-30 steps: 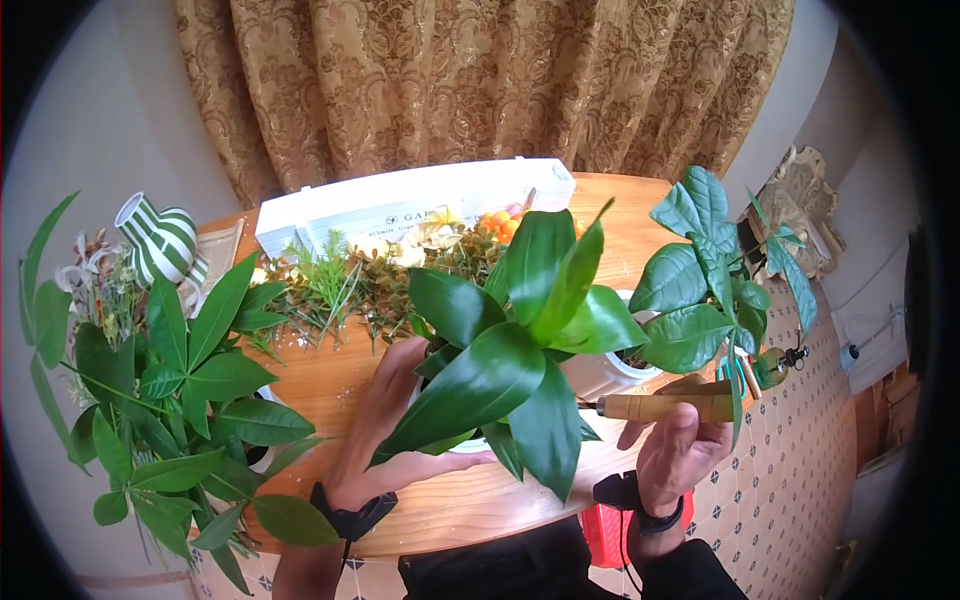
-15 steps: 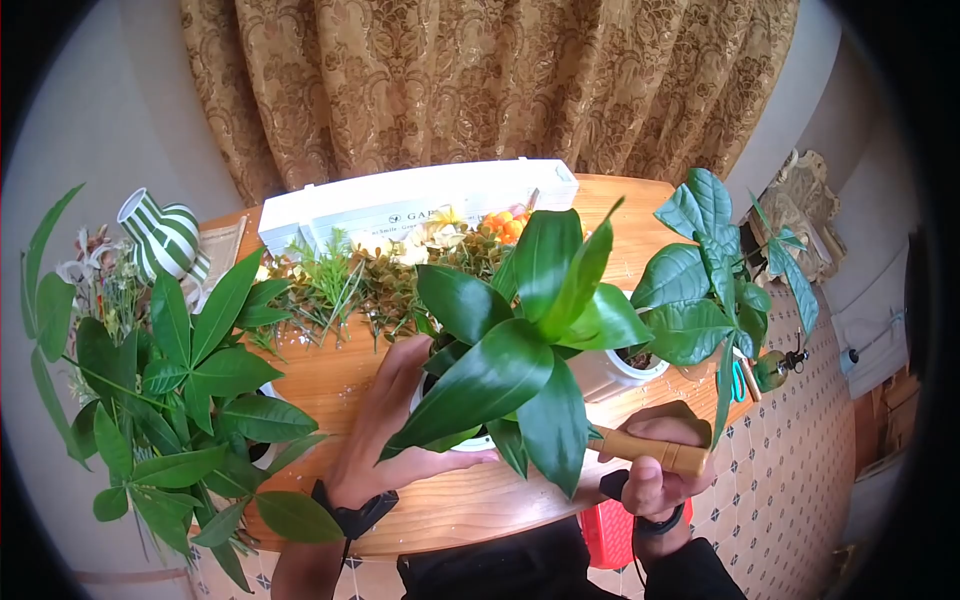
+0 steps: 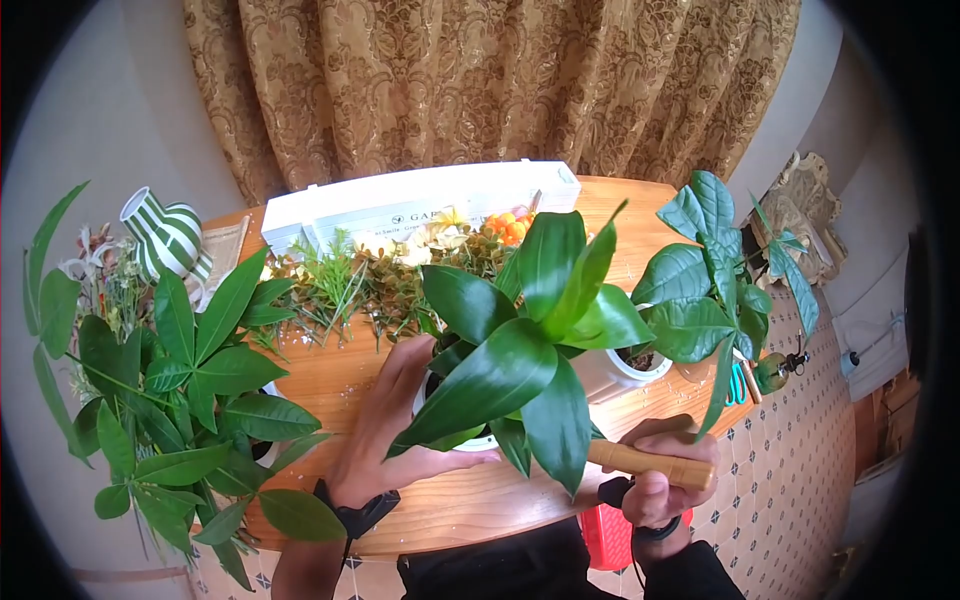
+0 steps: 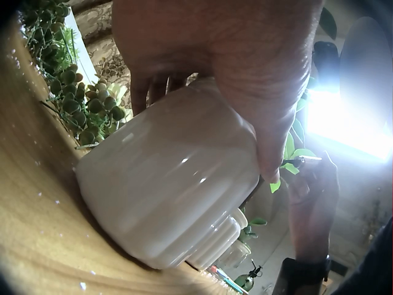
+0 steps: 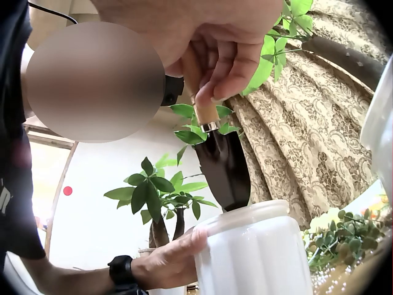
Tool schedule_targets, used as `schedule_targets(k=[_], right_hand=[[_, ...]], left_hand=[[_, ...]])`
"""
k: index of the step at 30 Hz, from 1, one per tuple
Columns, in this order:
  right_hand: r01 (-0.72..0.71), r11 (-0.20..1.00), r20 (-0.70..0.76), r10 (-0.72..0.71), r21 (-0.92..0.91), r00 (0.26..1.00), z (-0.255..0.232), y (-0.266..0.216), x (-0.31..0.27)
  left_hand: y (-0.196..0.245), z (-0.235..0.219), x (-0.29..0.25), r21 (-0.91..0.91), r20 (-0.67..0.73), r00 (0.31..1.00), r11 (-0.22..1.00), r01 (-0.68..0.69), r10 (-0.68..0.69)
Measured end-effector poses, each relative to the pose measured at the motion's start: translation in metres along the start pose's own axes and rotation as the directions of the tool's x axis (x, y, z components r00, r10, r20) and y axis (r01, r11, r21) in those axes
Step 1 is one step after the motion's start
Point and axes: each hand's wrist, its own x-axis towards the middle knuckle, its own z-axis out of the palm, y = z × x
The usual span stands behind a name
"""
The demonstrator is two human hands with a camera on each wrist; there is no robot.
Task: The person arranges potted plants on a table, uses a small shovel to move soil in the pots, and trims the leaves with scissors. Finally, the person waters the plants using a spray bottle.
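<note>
A broad-leaved green plant (image 3: pixel 497 385) stands in a white pot (image 4: pixel 172 178) on the wooden table. My left hand (image 3: pixel 378 430) holds this pot from the left, its fingers and thumb spread around the upper wall. In my right hand (image 3: pixel 672 440) is a garden trowel (image 5: pixel 224 169), gripped by its wooden handle (image 3: pixel 645 462). The trowel's dark blade points down, its tip right at the pot's rim (image 5: pixel 270 211) in the right wrist view. Leaves hide the blade and most of the pot in the head view.
Another white pot (image 3: pixel 635 375) with a leafy plant (image 3: pixel 690 325) stands on the right, near teal-handled scissors (image 3: pixel 737 385). A large potted plant (image 3: pixel 200 400) fills the left. Behind lie loose flowers and greenery (image 3: pixel 340 280), a white box (image 3: pixel 420 205) and a striped vase (image 3: pixel 165 235).
My right hand has come down towards my body, and the trowel's handle has gone from level to slanting. The left hand keeps its hold on the pot.
</note>
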Motion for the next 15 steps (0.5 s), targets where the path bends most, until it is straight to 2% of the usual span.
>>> schedule_targets(k=[1, 4, 6, 7, 9, 10, 11, 12, 14, 15], right_hand=[[0.000, 1.000, 0.000, 0.000, 0.000, 1.000, 0.001, 0.001, -0.005], [-0.092, 0.985, -0.135, 0.112, 0.143, 0.984, 0.003, 0.003, -0.016], [-0.056, 0.982, -0.142, 0.082, 0.180, 0.986, 0.010, 0.001, -0.013], [-0.044, 0.980, -0.145, 0.073, 0.195, 0.987, 0.015, 0.000, -0.011], [-0.018, 0.976, -0.242, 0.072, 0.215, 0.967, 0.030, -0.006, -0.006], [-0.125, 0.942, -0.193, 0.192, 0.312, 0.962, 0.032, -0.006, -0.014], [-0.125, 0.941, -0.193, 0.192, 0.313, 0.962, 0.034, -0.005, -0.014], [-0.087, 0.967, -0.185, 0.134, 0.241, 0.973, 0.037, -0.004, -0.013], [-0.016, 0.990, -0.134, 0.036, 0.143, 0.990, 0.040, -0.004, -0.001], [-0.017, 0.990, -0.134, 0.036, 0.143, 0.990, 0.041, -0.004, 0.002]], left_hand=[[0.000, 0.000, -0.001, -0.011, -0.006, 1.000, 1.000, -0.005, 0.005], [-0.005, 0.007, -0.003, -0.006, -0.011, 1.000, 1.000, 0.012, -0.012], [-0.013, 0.012, -0.010, 0.015, -0.009, 0.999, 0.999, 0.036, -0.036], [-0.018, 0.013, -0.015, 0.036, -0.052, 0.998, 0.998, 0.045, -0.043], [-0.016, 0.011, -0.015, 0.057, -0.095, 0.994, 0.997, 0.055, -0.049], [-0.009, 0.007, -0.010, 0.129, -0.042, 0.999, 0.992, -0.019, 0.025], [-0.006, 0.006, -0.007, 0.164, -0.013, 0.998, 0.985, -0.057, 0.060], [-0.003, 0.005, -0.005, 0.196, 0.016, 0.995, 0.976, -0.096, 0.094], [-0.002, 0.006, -0.003, 0.097, 0.015, 0.999, 0.994, -0.041, 0.039], [-0.002, 0.006, -0.002, 0.047, 0.016, 1.000, 0.999, -0.013, 0.012]])
